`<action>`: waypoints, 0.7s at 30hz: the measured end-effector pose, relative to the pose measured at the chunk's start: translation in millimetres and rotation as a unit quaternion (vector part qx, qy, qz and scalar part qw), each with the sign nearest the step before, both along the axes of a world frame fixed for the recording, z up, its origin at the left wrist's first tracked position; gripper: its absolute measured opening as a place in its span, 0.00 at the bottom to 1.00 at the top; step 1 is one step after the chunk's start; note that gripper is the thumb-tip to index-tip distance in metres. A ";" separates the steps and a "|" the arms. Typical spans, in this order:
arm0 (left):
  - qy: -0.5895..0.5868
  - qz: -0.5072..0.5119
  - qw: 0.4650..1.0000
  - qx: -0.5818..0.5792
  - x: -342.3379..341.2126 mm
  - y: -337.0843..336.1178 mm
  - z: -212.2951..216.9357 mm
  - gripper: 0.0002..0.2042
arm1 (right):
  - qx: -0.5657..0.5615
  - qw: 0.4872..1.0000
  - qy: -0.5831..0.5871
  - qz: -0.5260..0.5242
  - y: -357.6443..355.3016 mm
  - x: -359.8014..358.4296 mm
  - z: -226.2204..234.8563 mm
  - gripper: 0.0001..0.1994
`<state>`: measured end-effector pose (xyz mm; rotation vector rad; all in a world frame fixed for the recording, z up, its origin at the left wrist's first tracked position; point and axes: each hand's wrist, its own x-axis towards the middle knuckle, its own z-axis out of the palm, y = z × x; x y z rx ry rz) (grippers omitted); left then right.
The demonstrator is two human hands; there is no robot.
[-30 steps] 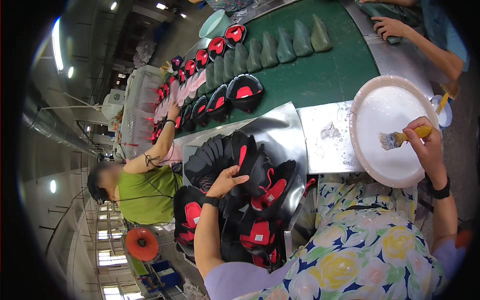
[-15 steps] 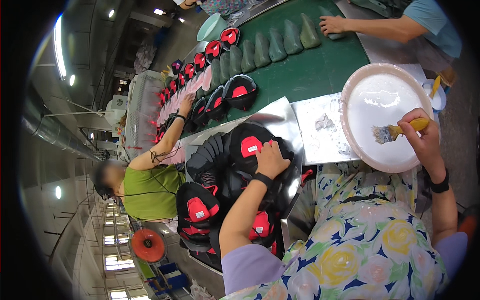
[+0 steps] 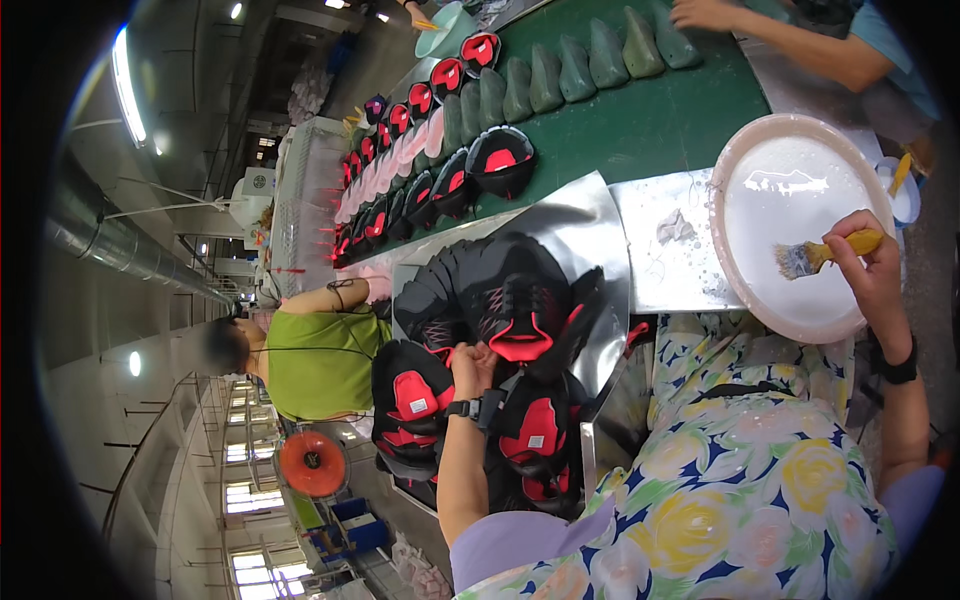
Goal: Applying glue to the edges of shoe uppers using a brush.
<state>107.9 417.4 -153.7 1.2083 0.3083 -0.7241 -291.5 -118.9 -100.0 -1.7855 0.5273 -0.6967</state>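
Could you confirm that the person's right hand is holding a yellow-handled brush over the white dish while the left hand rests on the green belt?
Not quite. The right hand does hold the yellow-handled brush over the white dish, but the left hand is not on the green belt. The head view shows it on the pile of black and red shoe uppers.

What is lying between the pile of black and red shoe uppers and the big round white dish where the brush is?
In the head view, a flat silvery metal sheet smeared with pale glue lies between the pile of shoe uppers and the white dish. The right hand holds the brush.
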 end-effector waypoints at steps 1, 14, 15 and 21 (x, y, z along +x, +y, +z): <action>-0.233 0.029 0.952 0.198 -7.2 -22.9 2.0 0.31 | 0.001 1.000 0.006 -0.001 1.6 0.9 -0.7 0.04; -0.439 -0.624 0.155 0.627 -39.4 -186.4 88.4 0.33 | -0.070 0.997 0.017 0.000 20.3 5.9 25.5 0.05; -0.497 -0.590 0.156 0.616 -34.8 -175.3 75.0 0.35 | -0.062 0.998 0.029 -0.006 18.3 5.1 26.2 0.05; -0.612 -0.604 0.277 0.429 -16.6 -148.7 69.8 0.22 | -0.065 0.996 0.043 -0.033 -10.8 16.5 0.8 0.08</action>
